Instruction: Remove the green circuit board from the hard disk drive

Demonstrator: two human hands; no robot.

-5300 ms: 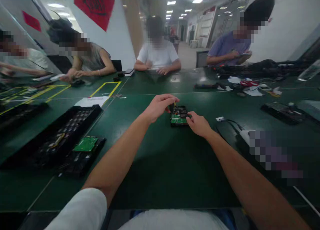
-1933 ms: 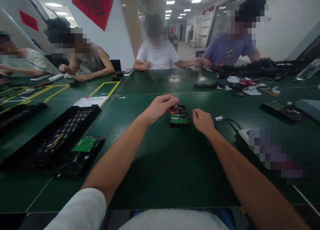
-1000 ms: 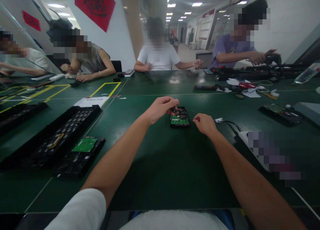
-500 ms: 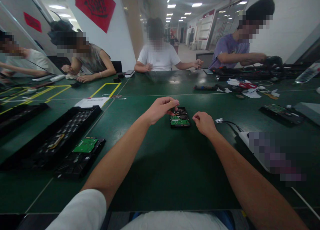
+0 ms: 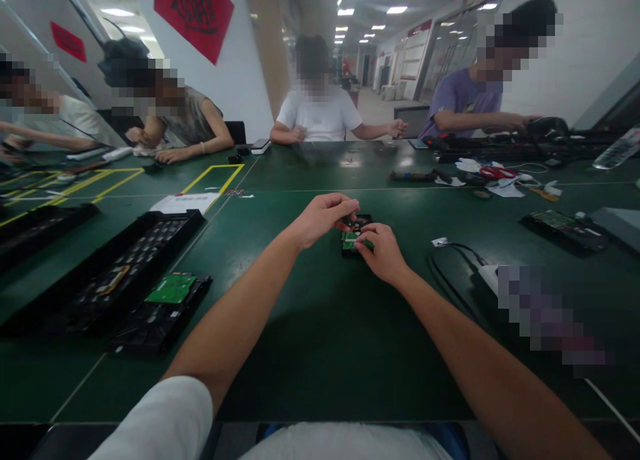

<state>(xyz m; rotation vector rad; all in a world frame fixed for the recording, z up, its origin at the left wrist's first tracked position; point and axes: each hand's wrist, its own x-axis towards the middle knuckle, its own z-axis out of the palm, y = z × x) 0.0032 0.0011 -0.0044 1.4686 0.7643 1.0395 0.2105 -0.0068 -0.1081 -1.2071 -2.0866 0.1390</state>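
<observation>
A hard drive (image 5: 349,245) with a green circuit board lies on the green table in front of me, partly covered by my hands. Over its far left part is my left hand (image 5: 327,219), thumb and fingers pinched together; what they hold, if anything, is too small to name. My right hand (image 5: 383,250) reaches over the drive's right side with thumb and forefinger bent close together near the board. Whether it touches the drive, or has something tiny between the fingertips, I cannot make out.
Left of me lie another hard drive (image 5: 167,303) and a long black tray (image 5: 115,273). To the right are a cable (image 5: 457,245), a further drive (image 5: 565,228) and cloth scraps (image 5: 495,173). Several people sit along the far side, one in a purple shirt (image 5: 460,97).
My right hand has moved left from beside the hard drive to over its right side, covering part of the board. My left hand has stayed in place.
</observation>
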